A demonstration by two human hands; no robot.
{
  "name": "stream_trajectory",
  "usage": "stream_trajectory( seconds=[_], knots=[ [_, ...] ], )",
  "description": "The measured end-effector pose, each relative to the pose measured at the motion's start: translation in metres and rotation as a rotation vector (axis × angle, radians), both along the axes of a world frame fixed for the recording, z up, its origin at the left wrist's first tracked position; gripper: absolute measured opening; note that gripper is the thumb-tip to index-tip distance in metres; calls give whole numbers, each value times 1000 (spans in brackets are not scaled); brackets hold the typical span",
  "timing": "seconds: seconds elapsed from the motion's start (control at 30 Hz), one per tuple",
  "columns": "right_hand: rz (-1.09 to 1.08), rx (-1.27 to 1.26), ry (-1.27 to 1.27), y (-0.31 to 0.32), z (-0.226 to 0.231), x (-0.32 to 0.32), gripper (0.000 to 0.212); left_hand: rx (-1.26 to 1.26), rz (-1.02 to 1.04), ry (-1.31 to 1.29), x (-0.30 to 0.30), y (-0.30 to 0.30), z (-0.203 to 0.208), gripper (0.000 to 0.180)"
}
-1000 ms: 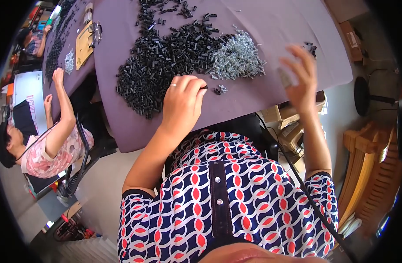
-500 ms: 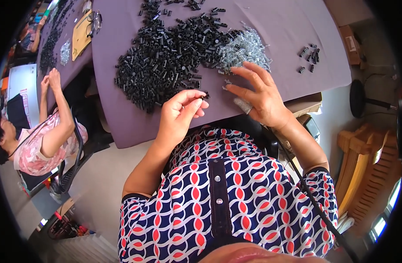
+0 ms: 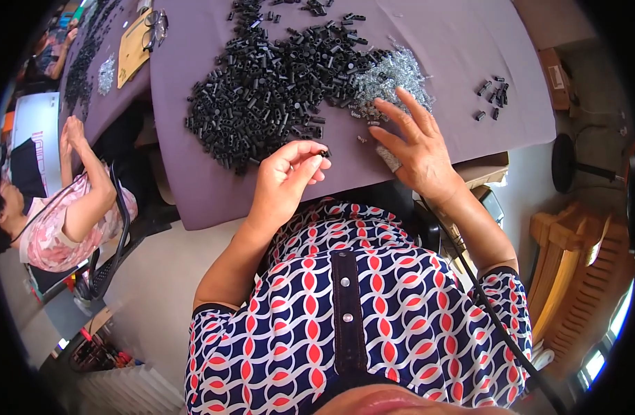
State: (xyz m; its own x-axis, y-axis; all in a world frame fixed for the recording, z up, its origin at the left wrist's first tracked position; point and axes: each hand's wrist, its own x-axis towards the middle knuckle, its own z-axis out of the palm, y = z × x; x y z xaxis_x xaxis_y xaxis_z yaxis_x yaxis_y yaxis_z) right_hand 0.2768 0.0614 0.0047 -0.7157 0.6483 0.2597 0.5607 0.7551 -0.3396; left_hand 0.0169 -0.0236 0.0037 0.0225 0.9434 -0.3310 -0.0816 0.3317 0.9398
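Between thumb and forefinger, my left hand (image 3: 291, 175) pinches a small black plastic part (image 3: 324, 153) just off the table's near edge. My right hand (image 3: 418, 152) is spread, its fingertips at the near side of a heap of small silvery springs (image 3: 393, 75). A pale wrapping (image 3: 388, 158) covers one of its fingers. Left of the springs, and touching them, lies a large pile of small black tubular parts (image 3: 262, 90). A few springs lie loose close to my right fingertips. Whether any spring is under those fingers I cannot make out.
Several black pieces (image 3: 494, 95) lie apart on the right of the cloth-covered table (image 3: 463, 48). At left, another person (image 3: 82, 200) sits at a second table with glasses (image 3: 151, 31) on a yellow envelope (image 3: 132, 48). A wooden chair (image 3: 580, 277) stands at lower right.
My right hand has moved slightly right, its fingers stretching farther toward the springs. My left hand stays nearly in place, still pinching the black part. The other person's hands have dropped slightly.
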Motion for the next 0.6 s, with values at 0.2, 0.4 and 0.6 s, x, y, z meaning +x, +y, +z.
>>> stream_trajectory(
  seconds=[0.2, 0.4, 0.6],
  knots=[
    [34, -11, 41, -7, 2, -5, 52, 4, -3, 7, 2, 0, -1, 22],
    [100, -41, 61, -12, -1, -9, 49, -2, 0, 10, 2, 2, -2, 22],
    [140, -96, 90, -11, 4, -4, 51, 6, 6, 22, 2, 1, -2, 22]
  ],
)
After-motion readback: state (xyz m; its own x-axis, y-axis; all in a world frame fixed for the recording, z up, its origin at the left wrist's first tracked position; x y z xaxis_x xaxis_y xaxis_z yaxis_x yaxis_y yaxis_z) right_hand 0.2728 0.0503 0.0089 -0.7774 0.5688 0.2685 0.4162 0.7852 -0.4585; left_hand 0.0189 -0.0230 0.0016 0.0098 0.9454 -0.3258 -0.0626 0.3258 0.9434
